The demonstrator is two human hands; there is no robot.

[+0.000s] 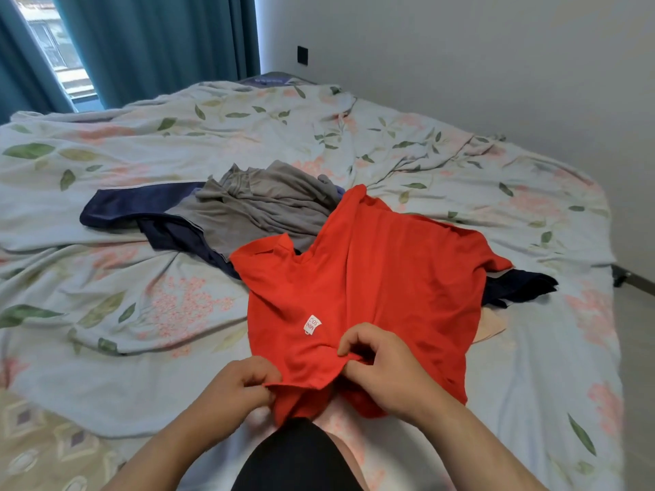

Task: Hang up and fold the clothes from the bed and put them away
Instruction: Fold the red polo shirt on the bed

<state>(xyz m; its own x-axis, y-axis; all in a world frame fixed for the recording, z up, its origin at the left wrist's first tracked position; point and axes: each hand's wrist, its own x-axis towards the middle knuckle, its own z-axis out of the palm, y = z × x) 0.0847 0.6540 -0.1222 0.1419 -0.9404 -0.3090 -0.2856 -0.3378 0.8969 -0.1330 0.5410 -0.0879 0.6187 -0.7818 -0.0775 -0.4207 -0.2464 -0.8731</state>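
Observation:
A red shirt (pixel 382 278) lies spread on the bed, inside out, with a small white label showing. My left hand (pixel 244 384) pinches its near hem at the left. My right hand (pixel 382 363) grips the same hem a little to the right. Behind the shirt lie a crumpled grey garment (pixel 258 207) and a dark navy garment (pixel 134 207). Another dark piece (pixel 517 283) and a pale beige piece (pixel 491 326) stick out from under the shirt's right side.
The bed is covered by a rumpled floral duvet (pixel 141 313). Teal curtains (pixel 159 40) and a window are at the far left. A white wall runs along the right, with floor (pixel 638 331) beside the bed. A patterned cloth (pixel 42 451) lies at the near left.

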